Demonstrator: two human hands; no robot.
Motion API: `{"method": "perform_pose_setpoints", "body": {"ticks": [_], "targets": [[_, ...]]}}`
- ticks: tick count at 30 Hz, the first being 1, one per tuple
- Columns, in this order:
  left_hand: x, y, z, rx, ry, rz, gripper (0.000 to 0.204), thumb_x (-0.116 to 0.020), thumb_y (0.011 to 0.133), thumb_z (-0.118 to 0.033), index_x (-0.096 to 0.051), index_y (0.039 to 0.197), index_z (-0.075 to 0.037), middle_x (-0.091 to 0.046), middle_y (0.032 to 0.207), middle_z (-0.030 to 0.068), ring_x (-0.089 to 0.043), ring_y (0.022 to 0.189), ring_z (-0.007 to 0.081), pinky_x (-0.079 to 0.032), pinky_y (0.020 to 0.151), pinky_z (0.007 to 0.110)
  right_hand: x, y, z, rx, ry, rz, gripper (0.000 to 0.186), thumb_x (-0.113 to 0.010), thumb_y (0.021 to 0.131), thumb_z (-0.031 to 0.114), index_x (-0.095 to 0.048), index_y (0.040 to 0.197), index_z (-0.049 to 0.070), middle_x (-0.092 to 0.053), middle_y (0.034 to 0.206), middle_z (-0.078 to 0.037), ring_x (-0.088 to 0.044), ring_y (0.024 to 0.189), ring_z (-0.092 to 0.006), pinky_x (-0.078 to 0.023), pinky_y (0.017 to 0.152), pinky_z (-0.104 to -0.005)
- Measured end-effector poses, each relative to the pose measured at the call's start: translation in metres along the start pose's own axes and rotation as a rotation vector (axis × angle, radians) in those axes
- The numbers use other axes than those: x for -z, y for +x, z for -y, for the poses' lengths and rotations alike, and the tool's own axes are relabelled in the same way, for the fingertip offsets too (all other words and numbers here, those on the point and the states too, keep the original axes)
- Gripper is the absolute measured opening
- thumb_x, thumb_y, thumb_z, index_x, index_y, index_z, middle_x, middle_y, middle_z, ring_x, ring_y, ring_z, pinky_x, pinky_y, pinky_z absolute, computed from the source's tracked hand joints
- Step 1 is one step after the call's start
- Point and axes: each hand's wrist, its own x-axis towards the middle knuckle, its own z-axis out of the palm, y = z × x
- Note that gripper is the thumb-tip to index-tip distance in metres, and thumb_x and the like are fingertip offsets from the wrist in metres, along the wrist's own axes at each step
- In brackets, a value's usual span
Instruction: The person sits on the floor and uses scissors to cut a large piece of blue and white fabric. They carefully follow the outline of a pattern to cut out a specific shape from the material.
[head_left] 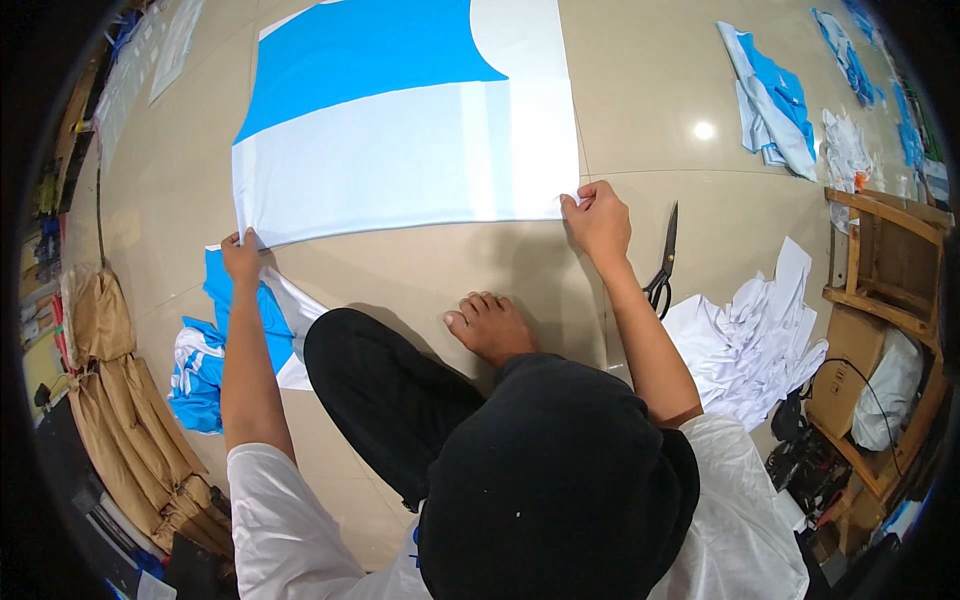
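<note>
The person sat on the tiled floor (660,70) with one bare foot (490,325) tucked forward, leaning over a large blue-and-white cloth panel (400,130) spread flat on the far side. The left hand (240,257) pinched the panel's near left corner, its grip closed on the fabric edge; the right hand (598,218) held the near right corner, fingers curled over the hem in a clenched grip. Holding both near corners at once kept the near edge taut and straight, so the panel seemed to lie smooth against the floor rather than bunching.

Just beside the right hand, to the right, black scissors (662,265) lay on the floor with blades pointing far, placed within easy reach of that hand yet apart from the panel. Nearer and further right sat a loose heap of white offcuts (750,345), apparently pushed aside out of the laying space. Under and near the left forearm lay a pile of blue pieces (215,350), touching the person's knee. Far right, more folded blue-and-white pieces (775,100) rested well apart from the panel, and a wooden frame (885,270) stood at the right edge. Brown sacks (120,390) lined the left side
</note>
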Motion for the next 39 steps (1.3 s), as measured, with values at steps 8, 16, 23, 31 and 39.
{"method": "perform_pose_setpoints", "body": {"ticks": [8,16,23,31,39], "targets": [[0.021,-0.006,0.012,0.385,-0.384,0.249,0.035,-0.083,0.097,-0.034,-0.072,0.104,-0.002,-0.063,0.076,0.0022,-0.051,0.057,0.0106,-0.034,0.048,0.031,0.004,0.005,-0.002,0.005,0.014,0.003,0.022,-0.079,0.088,0.027,-0.074,0.092,0.005,-0.078,0.085,-0.014,-0.076,0.083,-0.0367,-0.059,0.077,-0.0472],[0.029,-0.034,0.02,-0.181,0.274,-0.032,0.046,-0.082,0.095,-0.026,-0.069,0.127,0.005,-0.075,0.112,0.0198,-0.071,0.099,0.034,-0.056,0.086,0.044,0.012,0.022,-0.012,0.122,0.017,-0.061,0.022,-0.08,0.09,0.022,-0.072,0.101,0.004,-0.075,0.097,-0.016,-0.073,0.093,-0.0362,-0.058,0.083,-0.0465],[-0.044,-0.077,-0.208,-0.735,-0.075,0.074,0.047,-0.075,0.098,-0.017,-0.065,0.14,-0.001,-0.065,0.143,0.0234,-0.057,0.137,0.044,-0.043,0.119,0.052,0.001,0.135,0.016,0.442,0.058,-0.192,0.029,-0.077,0.095,0.015,-0.076,0.122,0.006,-0.072,0.105,-0.017,-0.071,0.098,-0.0363,-0.057,0.089,-0.0458],[-0.122,-0.121,-0.357,-0.854,-0.148,0.201,0.04,-0.076,0.102,-0.027,-0.07,0.134,-0.004,-0.067,0.133,0.0203,-0.06,0.127,0.0415,-0.048,0.11,0.05,-0.01,0.18,0.039,0.466,0.004,-0.18,0.022,-0.078,0.096,0.02,-0.08,0.113,0.007,-0.074,0.106,-0.015,-0.073,0.098,-0.0323,-0.059,0.087,-0.0452],[-0.14,-0.12,-0.362,-0.86,-0.13,0.214,0.028,-0.08,0.099,-0.028,-0.077,0.12,-0.01,-0.067,0.124,0.0152,-0.06,0.12,0.0372,-0.05,0.103,0.05,-0.012,0.184,0.036,0.402,0.03,-0.146,0.018,-0.08,0.096,0.023,-0.079,0.103,0.006,-0.079,0.097,-0.008,-0.074,0.087,-0.0221,-0.059,0.083,-0.037]]}}
